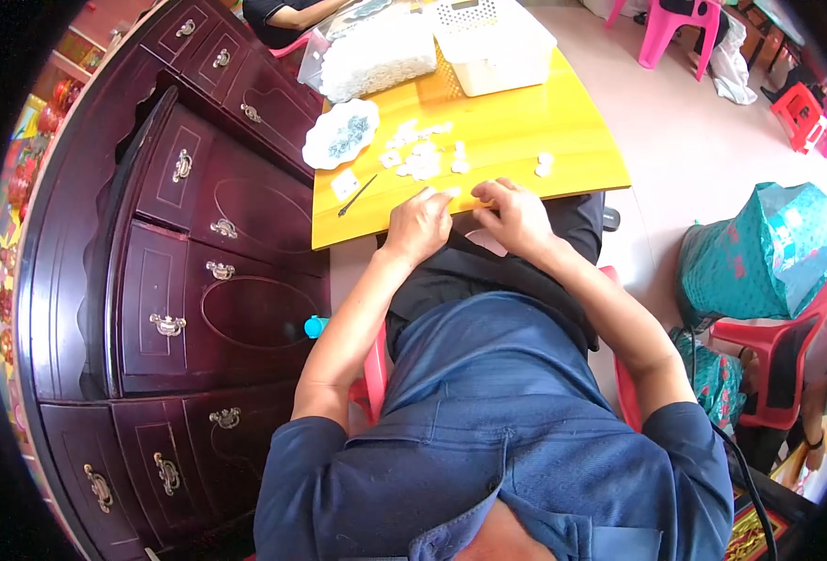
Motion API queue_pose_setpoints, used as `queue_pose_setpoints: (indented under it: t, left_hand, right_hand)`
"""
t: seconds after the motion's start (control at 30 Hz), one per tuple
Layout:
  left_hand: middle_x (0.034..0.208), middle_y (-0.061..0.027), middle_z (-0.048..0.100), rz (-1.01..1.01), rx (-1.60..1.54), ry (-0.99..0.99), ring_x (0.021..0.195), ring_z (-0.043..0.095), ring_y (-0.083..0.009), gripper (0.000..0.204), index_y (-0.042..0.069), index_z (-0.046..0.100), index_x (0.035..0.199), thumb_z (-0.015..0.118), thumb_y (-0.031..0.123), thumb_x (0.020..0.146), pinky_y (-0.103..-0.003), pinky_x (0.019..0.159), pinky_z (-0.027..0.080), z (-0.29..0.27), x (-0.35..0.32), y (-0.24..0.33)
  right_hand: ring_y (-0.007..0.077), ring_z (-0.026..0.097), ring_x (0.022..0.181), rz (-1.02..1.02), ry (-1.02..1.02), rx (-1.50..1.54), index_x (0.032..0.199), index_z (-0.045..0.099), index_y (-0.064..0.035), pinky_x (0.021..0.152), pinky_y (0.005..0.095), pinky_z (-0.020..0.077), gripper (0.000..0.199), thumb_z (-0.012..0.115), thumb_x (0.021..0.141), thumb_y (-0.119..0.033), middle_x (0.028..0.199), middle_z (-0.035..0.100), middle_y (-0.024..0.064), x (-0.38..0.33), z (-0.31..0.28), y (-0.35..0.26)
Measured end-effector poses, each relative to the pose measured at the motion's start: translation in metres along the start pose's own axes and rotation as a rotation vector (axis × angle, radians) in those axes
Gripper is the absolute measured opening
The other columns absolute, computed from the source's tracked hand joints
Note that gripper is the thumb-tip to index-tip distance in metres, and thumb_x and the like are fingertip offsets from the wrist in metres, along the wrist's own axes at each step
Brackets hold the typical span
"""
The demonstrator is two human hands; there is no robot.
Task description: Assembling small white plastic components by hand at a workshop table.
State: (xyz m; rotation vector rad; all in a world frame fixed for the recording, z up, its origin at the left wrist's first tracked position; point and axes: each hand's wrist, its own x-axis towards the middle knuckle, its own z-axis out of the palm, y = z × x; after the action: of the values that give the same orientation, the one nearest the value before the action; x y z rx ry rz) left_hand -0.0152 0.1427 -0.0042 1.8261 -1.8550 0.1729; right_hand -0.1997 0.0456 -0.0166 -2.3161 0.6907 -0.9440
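Fingertips of my left hand [420, 222] and right hand [513, 215] meet at the near edge of the yellow table [525, 131], pinched together around a small white piece [452, 192]; it is too small to tell exactly how it sits between them. It looks light, thin and probably brittle, so I judge it best held by its edges with a gentle pinch. More white pieces [423, 154] lie scattered just beyond my hands, a slim dark tool [357, 196] to the left, a white dish [340, 134] further out, and a white basket [494, 42] at the far end.
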Motion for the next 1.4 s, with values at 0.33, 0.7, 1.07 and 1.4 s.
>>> queue_pose_setpoints:
  t: [0.33,0.7,1.07,1.4]
  left_hand:
    - [0.083,-0.0133,0.068,-0.097,-0.261,0.063,0.069,0.065,-0.0295,0.014,0.003,0.071,0.097,0.066,0.008,0.085,-0.039,0.064,0.053,0.000,-0.007,-0.011]
    - [0.085,-0.0155,0.070,-0.187,-0.396,0.117,0.075,0.069,-0.0327,0.009,0.001,0.071,0.089,0.067,0.008,0.084,-0.041,0.067,0.055,0.002,-0.019,-0.019]
    - [0.084,-0.0124,0.069,-0.243,-0.560,0.114,0.067,0.067,-0.0232,0.012,0.002,0.074,0.093,0.067,0.004,0.084,-0.035,0.064,0.054,0.002,-0.022,-0.013]
    - [0.077,-0.0080,0.070,-0.256,-0.682,0.045,0.064,0.065,-0.0158,0.007,0.001,0.070,0.090,0.068,0.003,0.083,-0.030,0.063,0.054,0.003,-0.020,0.013]
  right_hand:
    - [0.0324,0.068,0.085,-0.205,-0.078,-0.183,0.094,0.072,-0.0127,0.075,0.0421,0.0564,0.011,0.071,0.086,-0.019,0.090,0.067,0.0098,0.029,0.029,0.004]
    - [0.0320,0.066,0.082,-0.415,-0.053,-0.179,0.087,0.069,-0.0109,0.073,0.0422,0.0547,0.005,0.071,0.084,-0.014,0.092,0.068,0.0083,0.021,0.018,-0.008]
    - [0.0203,0.065,0.068,0.021,-0.146,0.189,0.094,0.066,-0.0042,0.068,0.0296,0.0520,0.006,0.067,0.093,-0.010,0.077,0.069,0.0084,0.001,0.004,-0.015]
    - [0.0071,0.057,0.070,0.569,-0.255,0.926,0.112,0.070,-0.0019,0.065,0.0227,0.0467,0.018,0.066,0.099,-0.014,0.082,0.065,-0.0008,-0.035,0.014,0.011]
